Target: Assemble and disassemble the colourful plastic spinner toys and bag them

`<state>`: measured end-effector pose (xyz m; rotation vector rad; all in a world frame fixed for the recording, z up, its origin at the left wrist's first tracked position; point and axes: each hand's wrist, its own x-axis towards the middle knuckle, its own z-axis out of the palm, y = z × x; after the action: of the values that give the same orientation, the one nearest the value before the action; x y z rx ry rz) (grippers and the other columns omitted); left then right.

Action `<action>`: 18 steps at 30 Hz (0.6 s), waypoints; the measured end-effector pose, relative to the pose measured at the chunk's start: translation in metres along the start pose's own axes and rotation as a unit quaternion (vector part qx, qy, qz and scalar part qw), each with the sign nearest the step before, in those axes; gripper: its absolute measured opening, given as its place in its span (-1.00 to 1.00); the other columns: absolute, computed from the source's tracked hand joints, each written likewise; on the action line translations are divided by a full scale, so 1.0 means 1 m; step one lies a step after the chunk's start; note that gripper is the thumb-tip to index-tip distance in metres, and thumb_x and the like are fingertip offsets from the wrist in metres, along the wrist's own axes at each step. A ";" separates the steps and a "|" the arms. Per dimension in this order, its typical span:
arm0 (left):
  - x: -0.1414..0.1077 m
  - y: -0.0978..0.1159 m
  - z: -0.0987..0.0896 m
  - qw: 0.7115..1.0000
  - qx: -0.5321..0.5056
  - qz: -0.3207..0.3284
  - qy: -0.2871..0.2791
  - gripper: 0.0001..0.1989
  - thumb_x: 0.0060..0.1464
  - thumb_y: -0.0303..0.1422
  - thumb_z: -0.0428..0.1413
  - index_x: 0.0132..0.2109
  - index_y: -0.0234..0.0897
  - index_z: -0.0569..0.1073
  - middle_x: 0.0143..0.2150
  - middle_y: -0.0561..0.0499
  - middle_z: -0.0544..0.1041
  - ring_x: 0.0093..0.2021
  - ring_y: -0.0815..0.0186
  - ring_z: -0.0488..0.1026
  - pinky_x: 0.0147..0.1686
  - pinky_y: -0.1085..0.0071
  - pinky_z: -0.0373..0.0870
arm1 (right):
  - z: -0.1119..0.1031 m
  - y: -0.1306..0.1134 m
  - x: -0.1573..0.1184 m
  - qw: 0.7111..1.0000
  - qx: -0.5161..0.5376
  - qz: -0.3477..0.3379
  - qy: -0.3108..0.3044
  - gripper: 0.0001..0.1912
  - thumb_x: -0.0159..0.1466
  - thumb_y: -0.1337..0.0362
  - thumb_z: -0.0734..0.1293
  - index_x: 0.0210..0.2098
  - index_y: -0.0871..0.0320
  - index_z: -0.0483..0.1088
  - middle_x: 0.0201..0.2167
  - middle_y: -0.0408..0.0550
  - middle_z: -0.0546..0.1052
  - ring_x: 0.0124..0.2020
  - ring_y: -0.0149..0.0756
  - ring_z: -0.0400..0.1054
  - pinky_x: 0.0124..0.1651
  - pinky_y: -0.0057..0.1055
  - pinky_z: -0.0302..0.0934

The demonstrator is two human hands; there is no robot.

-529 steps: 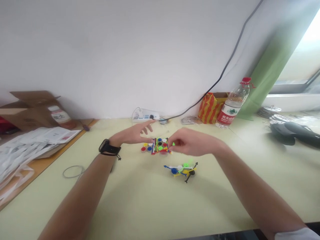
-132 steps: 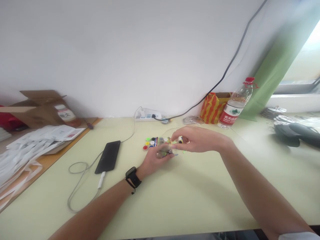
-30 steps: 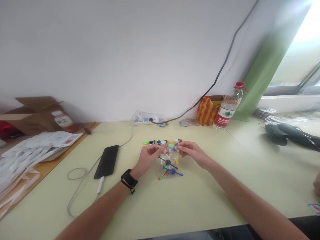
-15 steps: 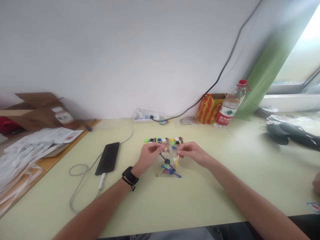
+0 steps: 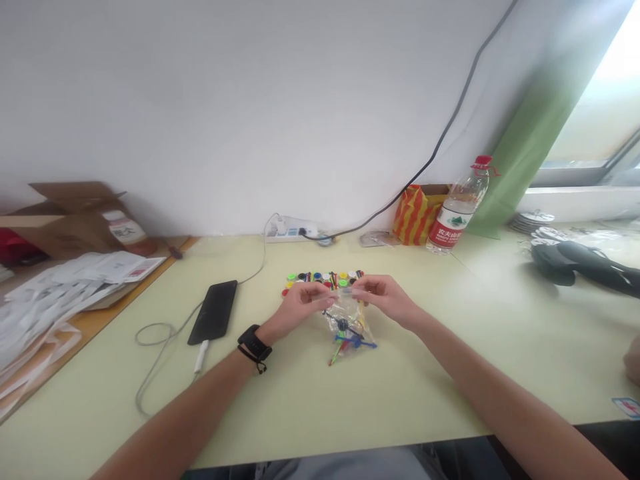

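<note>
A clear plastic bag [image 5: 349, 308] hangs between my two hands, held by its top edge. My left hand [image 5: 309, 301] pinches the left corner of that edge, and my right hand [image 5: 383, 298] pinches the right one. Inside the bag's lower part are small coloured plastic pieces with arrow-like arms: a black one [image 5: 343, 325], a blue one [image 5: 356, 341] and some green, red and yellow parts. Just behind my hands lie rows of small round discs [image 5: 292, 277] in several colours, with thin coloured sticks among them; my hands partly cover these.
A black phone [image 5: 214, 312] with a white charging cable lies left of my hands. Along the wall stand a power strip [image 5: 291, 230], a striped bag [image 5: 411, 217] and a water bottle [image 5: 456, 212]. At right is a black device [image 5: 585, 267]; at left, stacked white packets [image 5: 75, 293].
My hands have come closer together along the bag's top edge. The bag and its coloured pieces have shifted slightly right and now hang more upright.
</note>
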<state>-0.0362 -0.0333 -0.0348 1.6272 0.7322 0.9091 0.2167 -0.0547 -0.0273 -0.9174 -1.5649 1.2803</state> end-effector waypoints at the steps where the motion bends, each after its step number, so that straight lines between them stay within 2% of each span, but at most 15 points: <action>1: 0.000 0.000 0.001 1.000 -0.003 -0.001 -0.004 -0.77 0.08 -0.28 0.37 -0.14 -0.32 0.66 -0.20 -0.11 0.64 -0.18 0.23 0.56 -0.16 0.38 0.49 | 0.002 0.001 0.000 1.000 -0.001 -0.004 0.019 -0.62 0.16 -0.06 0.54 -0.27 0.13 0.61 -0.37 -0.06 0.56 -0.35 -0.30 0.37 -0.28 -0.33 0.28; 4: -0.002 0.001 0.002 1.000 -0.010 -0.012 -0.024 -0.72 0.05 -0.35 0.37 -0.08 -0.30 0.64 -0.23 -0.07 0.61 -0.18 0.25 0.54 -0.14 0.36 0.49 | 0.005 0.003 0.001 0.998 0.012 -0.011 0.060 -0.61 0.15 -0.08 0.54 -0.32 0.14 0.60 -0.44 -0.08 0.54 -0.42 -0.33 0.31 -0.35 -0.34 0.24; 7: -0.002 0.003 0.000 0.999 0.007 -0.035 -0.033 -0.76 0.00 -0.45 0.33 -0.13 -0.30 0.62 -0.38 0.05 0.50 -0.33 0.36 0.46 -0.27 0.45 0.44 | 0.004 0.004 0.001 0.997 0.028 -0.005 0.074 -0.62 0.12 -0.06 0.56 -0.35 0.15 0.59 -0.45 -0.08 0.55 -0.43 -0.34 0.32 -0.37 -0.35 0.25; 9: -0.002 0.004 -0.001 0.999 0.010 -0.041 -0.031 -0.78 -0.01 -0.47 0.31 -0.15 -0.29 0.62 -0.41 0.08 0.45 -0.37 0.39 0.41 -0.31 0.49 0.40 | 0.003 0.003 0.001 0.997 0.037 0.003 0.070 -0.63 0.12 -0.03 0.57 -0.34 0.15 0.59 -0.46 -0.08 0.56 -0.44 -0.34 0.34 -0.38 -0.35 0.26; 13: 0.000 0.004 0.001 0.999 -0.011 -0.031 -0.016 -0.82 0.02 -0.39 0.32 -0.19 -0.31 0.59 -0.26 -0.01 0.53 -0.25 0.33 0.47 -0.23 0.44 0.43 | 0.004 0.001 -0.001 0.998 0.048 0.013 0.047 -0.65 0.14 0.02 0.56 -0.26 0.14 0.58 -0.45 -0.07 0.59 -0.42 -0.30 0.42 -0.38 -0.35 0.30; 18: 0.001 0.004 0.006 0.999 -0.030 -0.045 0.000 -0.90 -0.06 -0.46 0.24 -0.33 -0.32 0.48 -0.42 0.08 0.42 -0.39 0.39 0.37 -0.35 0.47 0.37 | 0.006 0.001 -0.002 0.998 0.046 0.025 0.035 -0.66 0.15 0.02 0.55 -0.31 0.17 0.56 -0.46 -0.05 0.60 -0.52 -0.36 0.38 -0.39 -0.34 0.31</action>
<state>-0.0309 -0.0366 -0.0314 1.5291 0.7646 0.8602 0.2113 -0.0583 -0.0288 -0.9379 -1.4250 1.3289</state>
